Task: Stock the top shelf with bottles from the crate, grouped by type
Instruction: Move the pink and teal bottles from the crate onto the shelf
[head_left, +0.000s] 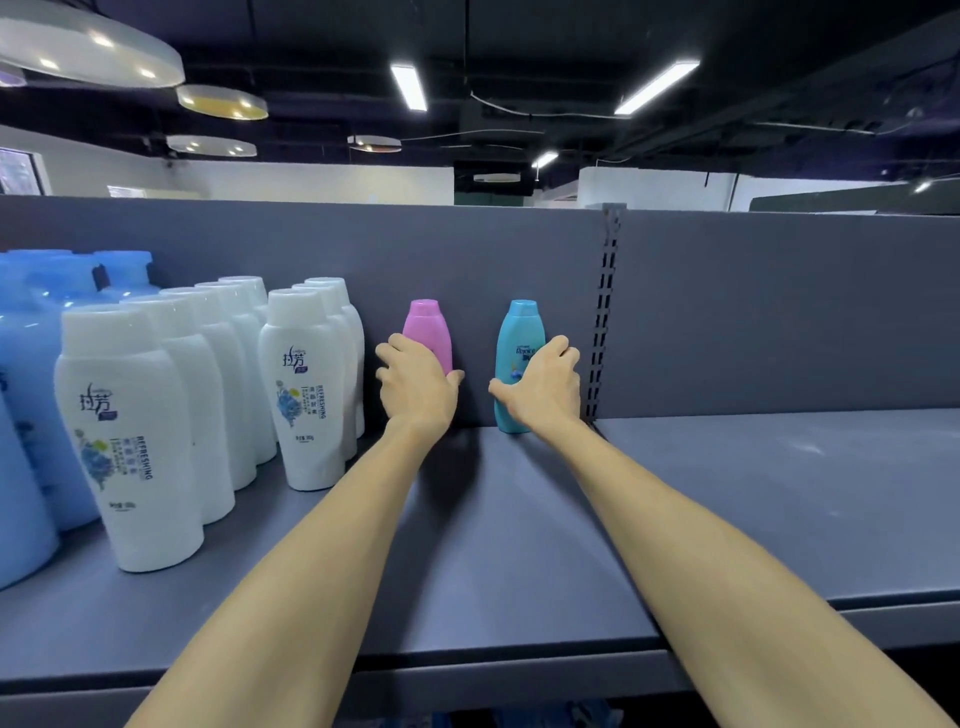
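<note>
Here, mid-frame, the left hand (415, 387) gripped an upright pink bottle (429, 332) and the right hand (543, 387) a teal bottle (517, 358) on the shelf (519, 519).

Shelf (519, 545): grey, with a grey back panel.
Far left: pale blue bottles (31, 389), standing.
Next right: white bottles (156, 415), upright in rows.
At back panel: pink bottle (428, 327) and teal bottle (514, 353), upright, apart.
</note>
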